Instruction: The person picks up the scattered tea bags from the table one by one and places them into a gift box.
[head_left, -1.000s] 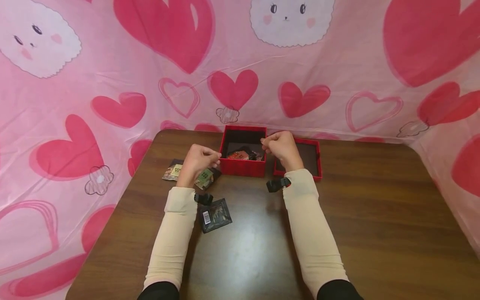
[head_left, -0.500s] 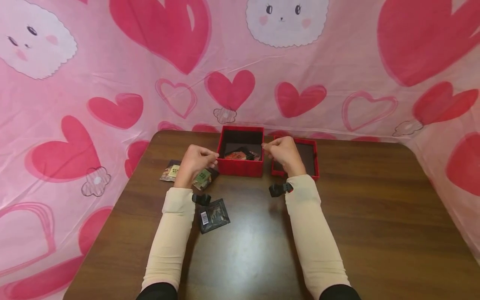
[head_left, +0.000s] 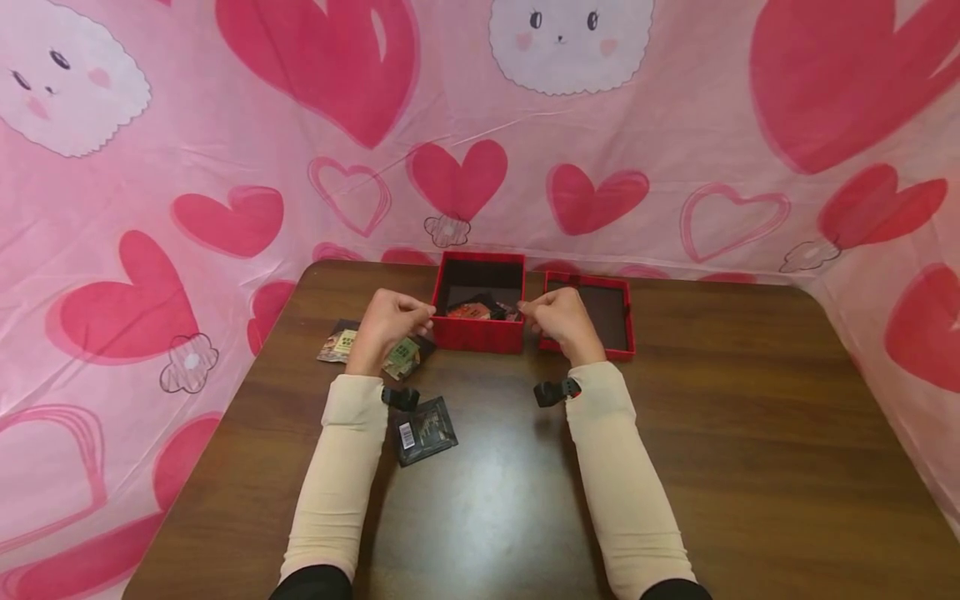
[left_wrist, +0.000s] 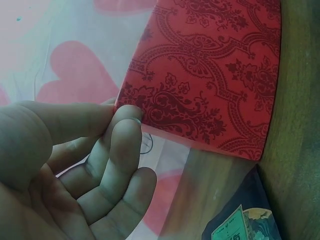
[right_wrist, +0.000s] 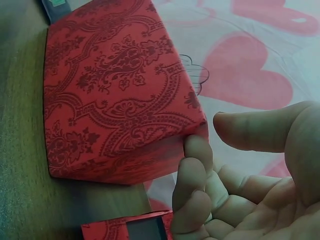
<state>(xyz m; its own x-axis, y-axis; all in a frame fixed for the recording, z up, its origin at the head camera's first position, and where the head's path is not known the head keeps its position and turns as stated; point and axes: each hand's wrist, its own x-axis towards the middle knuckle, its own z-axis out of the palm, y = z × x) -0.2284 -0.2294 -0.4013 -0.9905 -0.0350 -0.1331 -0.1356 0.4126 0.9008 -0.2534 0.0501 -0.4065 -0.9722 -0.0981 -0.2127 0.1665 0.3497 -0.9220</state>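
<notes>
Red box apparently being steadied.
Corner being pinched by left hand, right hand being held thumb-apart; right pinch seemingly needed.

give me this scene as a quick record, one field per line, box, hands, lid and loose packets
container: red box, open
inside: a few packets, exact number unclear
left hand: pinches the box's near left top corner
right hand: fingers at its near right top corner, thumb apart from it
lid: off, inside up, right of the box
loose, left: two packets, partly hidden
loose, nearer: black packet with barcode
</notes>
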